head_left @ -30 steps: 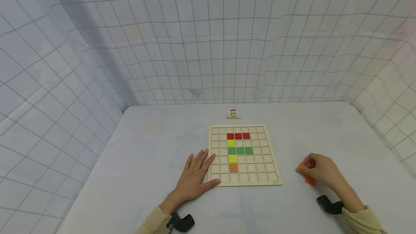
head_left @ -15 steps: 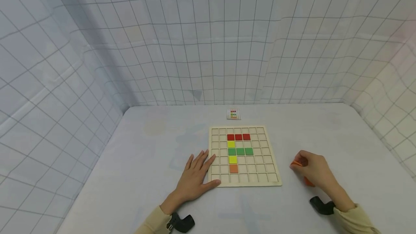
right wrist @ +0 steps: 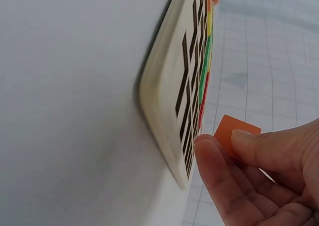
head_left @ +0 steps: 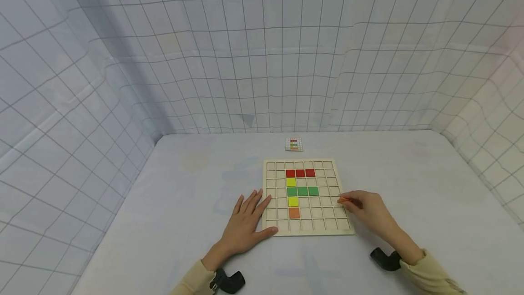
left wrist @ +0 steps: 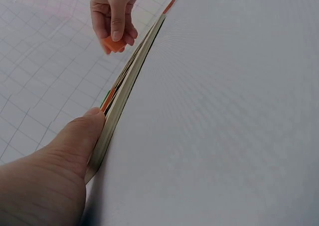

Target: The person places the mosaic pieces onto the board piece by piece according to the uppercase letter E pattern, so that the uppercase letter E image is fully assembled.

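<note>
A pale wooden grid board (head_left: 323, 225) lies flat on the table. It bears three red tiles (head_left: 300, 173) in a row, a yellow tile (head_left: 291, 182), three green tiles (head_left: 302, 191), another yellow tile (head_left: 293, 201) and an orange tile (head_left: 294, 213). My left hand (head_left: 243, 229) rests with spread, straight fingers on the board's left edge, its thumb at the near-left corner. Between thumb and fingers, my right hand (head_left: 368, 211) pinches an orange tile (right wrist: 227, 129), held above the board's right edge. One more orange tile (left wrist: 169, 6) stays on the table, hidden in the head view.
Behind the board lies a small card (head_left: 294, 144) printed with a coloured grid pattern. White cloth walls with a dark grid (head_left: 286, 58) enclose the table at the back and sides. A black wrist mount (head_left: 385, 259) sits below my right hand.
My right hand has picked up the orange tile from the table at the right and carried it left to the board's right edge. The left hand has stayed in place.
</note>
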`<state>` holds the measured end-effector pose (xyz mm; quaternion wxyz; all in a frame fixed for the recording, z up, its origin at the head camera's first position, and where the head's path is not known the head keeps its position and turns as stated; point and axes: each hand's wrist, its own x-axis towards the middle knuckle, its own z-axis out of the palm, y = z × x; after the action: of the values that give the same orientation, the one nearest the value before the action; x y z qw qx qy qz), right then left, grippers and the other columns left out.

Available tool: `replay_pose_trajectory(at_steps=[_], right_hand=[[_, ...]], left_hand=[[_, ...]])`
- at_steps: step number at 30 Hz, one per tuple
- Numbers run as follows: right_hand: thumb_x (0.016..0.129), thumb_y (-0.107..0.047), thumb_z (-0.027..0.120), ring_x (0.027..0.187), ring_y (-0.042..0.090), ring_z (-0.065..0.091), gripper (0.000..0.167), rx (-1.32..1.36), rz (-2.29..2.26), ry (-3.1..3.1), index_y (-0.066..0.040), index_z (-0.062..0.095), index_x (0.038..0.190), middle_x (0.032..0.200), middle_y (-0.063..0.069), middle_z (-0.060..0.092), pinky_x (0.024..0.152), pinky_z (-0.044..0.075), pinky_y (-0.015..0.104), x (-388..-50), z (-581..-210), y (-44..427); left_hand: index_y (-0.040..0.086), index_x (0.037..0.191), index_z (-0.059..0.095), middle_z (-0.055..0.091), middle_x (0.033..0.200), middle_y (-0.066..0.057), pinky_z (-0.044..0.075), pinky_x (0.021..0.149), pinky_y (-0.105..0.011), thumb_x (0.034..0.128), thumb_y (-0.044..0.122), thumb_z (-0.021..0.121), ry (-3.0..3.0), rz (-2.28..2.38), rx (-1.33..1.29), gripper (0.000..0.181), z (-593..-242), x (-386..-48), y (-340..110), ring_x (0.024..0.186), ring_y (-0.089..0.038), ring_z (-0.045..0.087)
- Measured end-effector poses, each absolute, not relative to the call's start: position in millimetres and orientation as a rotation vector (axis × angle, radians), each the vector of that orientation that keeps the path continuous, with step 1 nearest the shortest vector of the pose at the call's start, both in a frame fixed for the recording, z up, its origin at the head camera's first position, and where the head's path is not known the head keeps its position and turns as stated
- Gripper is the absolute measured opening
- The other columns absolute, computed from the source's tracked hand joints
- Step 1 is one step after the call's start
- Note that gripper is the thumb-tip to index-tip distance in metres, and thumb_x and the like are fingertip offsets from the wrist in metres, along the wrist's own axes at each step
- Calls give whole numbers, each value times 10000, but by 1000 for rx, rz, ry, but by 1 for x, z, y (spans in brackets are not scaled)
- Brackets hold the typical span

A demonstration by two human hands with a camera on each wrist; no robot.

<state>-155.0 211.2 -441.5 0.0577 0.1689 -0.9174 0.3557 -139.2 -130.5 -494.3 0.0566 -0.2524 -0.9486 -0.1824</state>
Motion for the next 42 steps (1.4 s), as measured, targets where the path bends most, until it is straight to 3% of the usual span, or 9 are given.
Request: replay_pose_trajectory(at_steps=[5,14,20,42], right_hand=[[856,-23,694,733,87,603,192,623,1083,-2813,-8,716,1046,914,9,692,618,504,230,-157,-438,191],[811,-92,755,649,40,519,123,759,1029,-2868,-173,664,828,709,-145,566,574,463,224,-160,-441,163],[822,-165,758,642,31,500,102,778,977,-2861,-210,667,815,700,-169,548,570,438,231,-163,-448,152],[810,-127,765,631,32,419,65,836,820,-2840,-128,757,875,823,-95,529,526,392,196,-160,-451,146]], left_hand=[[175,1517,267,218,1549,-87,26,1120,-483,890,656,457,-2875,-560,-763,813,-495,-138,-131,1428,-226,106],[158,1511,285,244,1537,-112,52,1111,-512,894,645,467,-2837,-577,-780,807,-494,-137,-130,1421,-260,136],[183,1521,254,220,1548,-94,24,1118,-489,889,652,467,-2867,-567,-773,816,-495,-137,-130,1427,-235,109],[132,1499,313,267,1524,-132,77,1101,-529,893,646,468,-2797,-574,-794,810,-495,-136,-130,1409,-290,173]])
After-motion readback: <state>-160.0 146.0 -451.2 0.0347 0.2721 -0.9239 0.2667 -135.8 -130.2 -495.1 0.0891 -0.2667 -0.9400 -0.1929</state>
